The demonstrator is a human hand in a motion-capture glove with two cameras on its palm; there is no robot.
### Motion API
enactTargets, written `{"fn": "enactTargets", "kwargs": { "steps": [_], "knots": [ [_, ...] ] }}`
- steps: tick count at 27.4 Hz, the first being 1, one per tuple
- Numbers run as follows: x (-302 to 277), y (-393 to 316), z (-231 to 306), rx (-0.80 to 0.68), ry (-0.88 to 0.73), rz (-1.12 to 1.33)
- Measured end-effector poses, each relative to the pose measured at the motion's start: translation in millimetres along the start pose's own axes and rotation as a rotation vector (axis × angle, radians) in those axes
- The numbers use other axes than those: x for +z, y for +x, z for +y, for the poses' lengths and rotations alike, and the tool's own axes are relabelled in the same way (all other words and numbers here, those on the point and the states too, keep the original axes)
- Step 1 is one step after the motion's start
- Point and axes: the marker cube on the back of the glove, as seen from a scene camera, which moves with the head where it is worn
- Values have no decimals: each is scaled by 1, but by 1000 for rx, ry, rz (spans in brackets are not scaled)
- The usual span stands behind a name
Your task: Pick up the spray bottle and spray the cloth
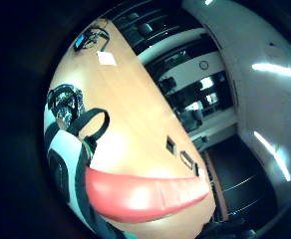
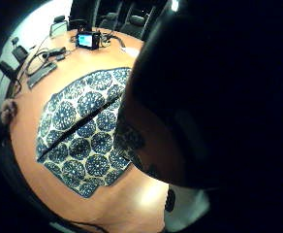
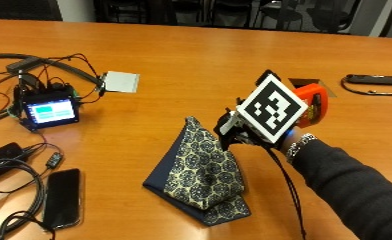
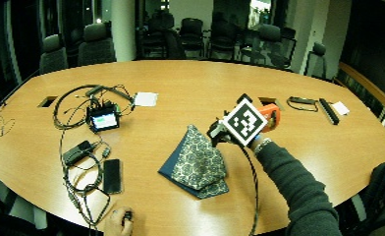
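Already lifted: orange plastic spray bottle (image 3: 310, 105) is off the brown wooden table (image 3: 183, 60), held in the black-gloved right hand (image 3: 249, 132).

Fingers appear wrapped round the bottle; the trigger finger is hidden. Bottle sits just beside the blue-and-cream patterned cloth (image 3: 202, 167), which lies folded and peaked on the table. Pickup looks done; no mist visible, so spraying judged still to do.

Wooden table (image 3: 183, 60): patterned cloth (image 3: 206, 167), phone (image 3: 63, 197), small screen (image 3: 49, 110), paper (image 3: 121, 81).
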Motion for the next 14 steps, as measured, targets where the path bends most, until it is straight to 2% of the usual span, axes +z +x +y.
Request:
{"fn": "enactTargets", "kwargs": {
  "steps": [7,14],
  "knots": [
    [5,-16,14,-15,-49,-27],
    [-5,-5,4,53,-10,-54]
  ]
}}
